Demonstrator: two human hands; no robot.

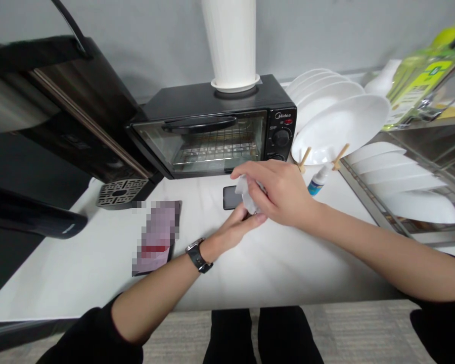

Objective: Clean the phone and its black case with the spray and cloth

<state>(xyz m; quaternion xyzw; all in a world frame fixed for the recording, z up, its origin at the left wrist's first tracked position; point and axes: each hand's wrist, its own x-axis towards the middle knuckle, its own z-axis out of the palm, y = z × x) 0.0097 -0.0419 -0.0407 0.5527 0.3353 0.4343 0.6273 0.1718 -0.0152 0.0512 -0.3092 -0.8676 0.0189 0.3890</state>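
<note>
A crumpled white tissue [249,194] is between my two hands, above the white counter [205,202]. My right hand [278,189] is closed round it from above, fingers bent toward the left. Beneath it my left hand [237,227], with a black watch [199,255] on the wrist, touches the tissue's lower side; its fingers are largely hidden behind the tissue and my right hand. Just left of the tissue a small dark flat object [230,197] lies on the counter, partly covered. A small spray bottle [319,180] with a blue label stands right of my right hand.
A black toaster oven [197,103] with a white pot [233,45] on top stands behind my hands. White plates [341,126] stand in a rack at right, beside a green bottle [420,86]. At left are a black machine [87,91] and a blurred-out flat item [159,235].
</note>
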